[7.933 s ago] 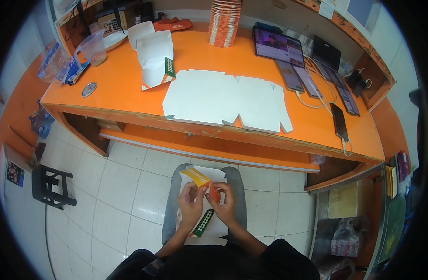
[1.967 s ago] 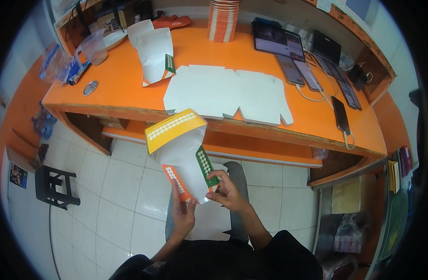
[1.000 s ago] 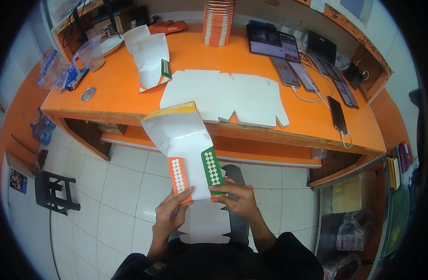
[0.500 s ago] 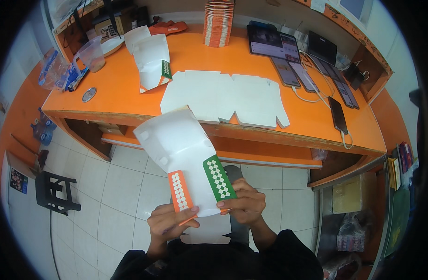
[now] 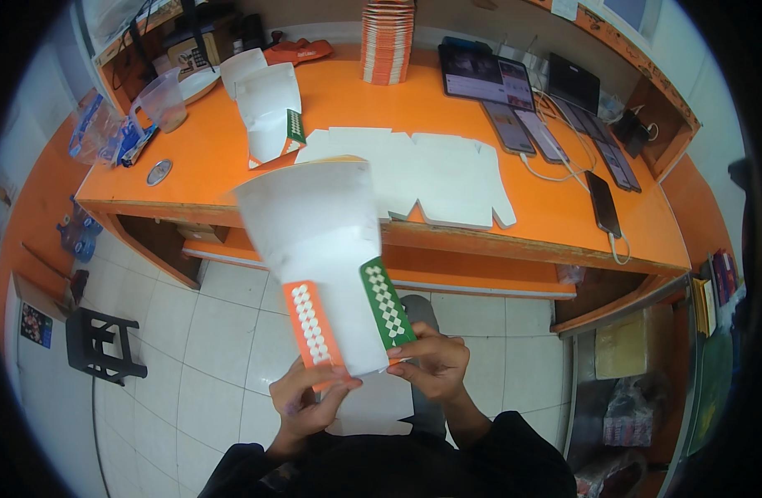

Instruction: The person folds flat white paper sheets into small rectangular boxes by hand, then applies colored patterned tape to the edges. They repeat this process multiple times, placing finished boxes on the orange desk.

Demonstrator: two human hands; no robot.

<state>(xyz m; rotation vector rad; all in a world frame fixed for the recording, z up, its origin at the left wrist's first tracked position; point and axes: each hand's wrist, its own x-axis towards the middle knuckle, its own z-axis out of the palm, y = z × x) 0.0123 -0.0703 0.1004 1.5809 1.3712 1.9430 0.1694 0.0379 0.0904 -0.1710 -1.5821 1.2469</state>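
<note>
Between both hands, above my lap, is a partly folded cardboard food box (image 5: 345, 311), white inside, with an orange side wall and a green patterned one. My left hand (image 5: 308, 397) pinches the near corner at the orange wall. At the green wall's near corner, my right hand (image 5: 437, 362) grips with thumb and fingers. The lid part stands up and stretches toward the table, blurred at its left edge. A flat white flap (image 5: 373, 407) shows below the box, nearer my body. Flat white box blanks (image 5: 447, 178) lie on the orange table just beyond.
A folded box (image 5: 269, 108) stands on the orange table (image 5: 207, 178), with a tall stack of orange-and-white cartons (image 5: 387, 46) at the back. Tablets, phones (image 5: 601, 203) and cables lie to the right. A plastic jug (image 5: 163, 100) is at the left; a black stool (image 5: 105, 344) stands on the floor.
The lid part of the box has swung upward and opened wider, now covering part of the flat blanks. My left hand has shifted slightly, its thumb now along the near edge.
</note>
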